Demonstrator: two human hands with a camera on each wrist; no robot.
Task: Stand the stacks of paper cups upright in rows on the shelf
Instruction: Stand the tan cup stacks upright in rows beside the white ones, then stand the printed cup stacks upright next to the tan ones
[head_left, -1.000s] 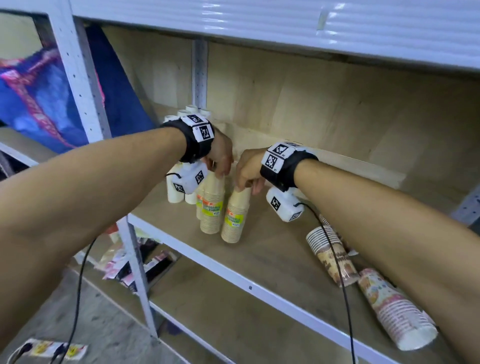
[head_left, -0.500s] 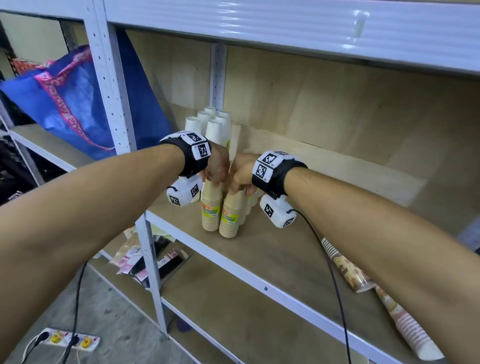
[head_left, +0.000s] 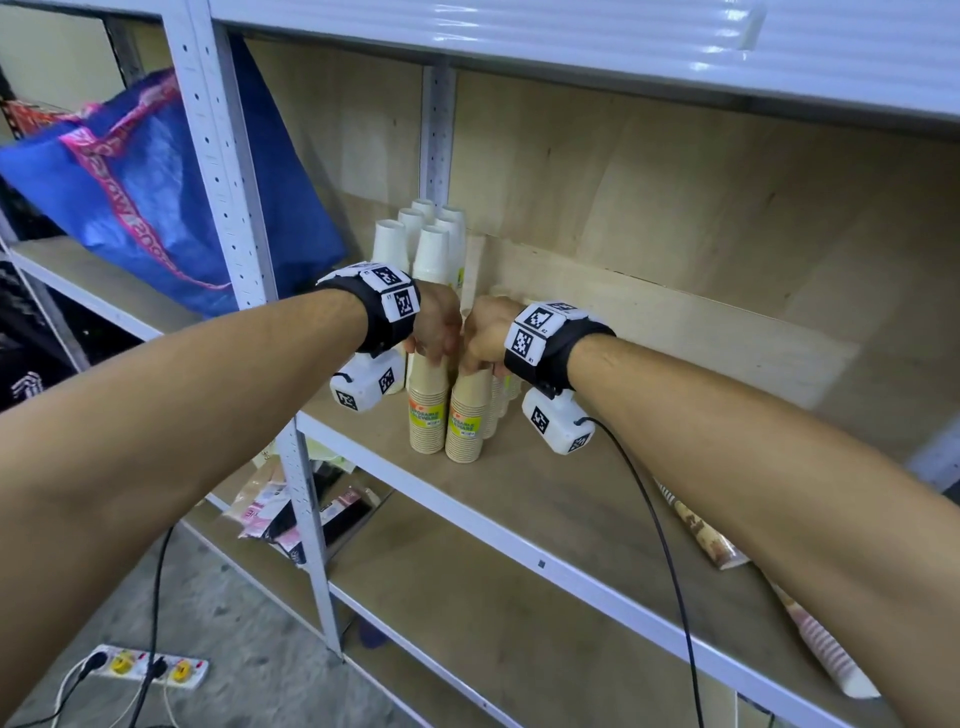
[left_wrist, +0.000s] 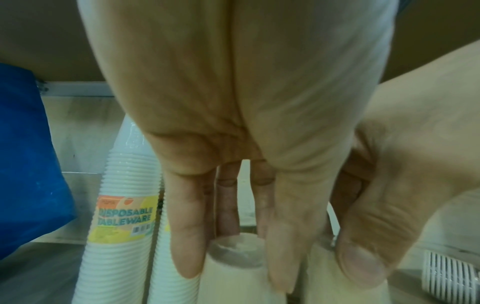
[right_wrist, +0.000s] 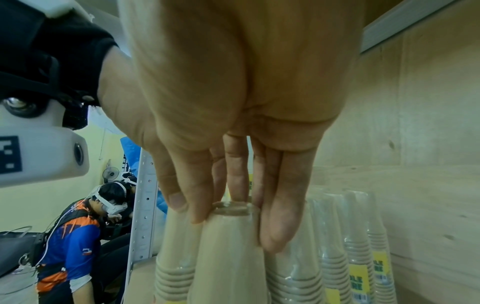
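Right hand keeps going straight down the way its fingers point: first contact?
The right hand already grips the top of a tan cup stack; going down only presses that stack onto the shelf board.

Your left hand (head_left: 437, 325) and right hand (head_left: 480, 332) cover the tops of the two brown stacks (head_left: 448, 415), so from the head view you can't see the fingertips. Right of your grip, your right forearm (head_left: 753, 467) hides most of the lying patterned stacks (head_left: 706, 540); the farther one runs past the picture's edge. In the left wrist view everything is blurred.
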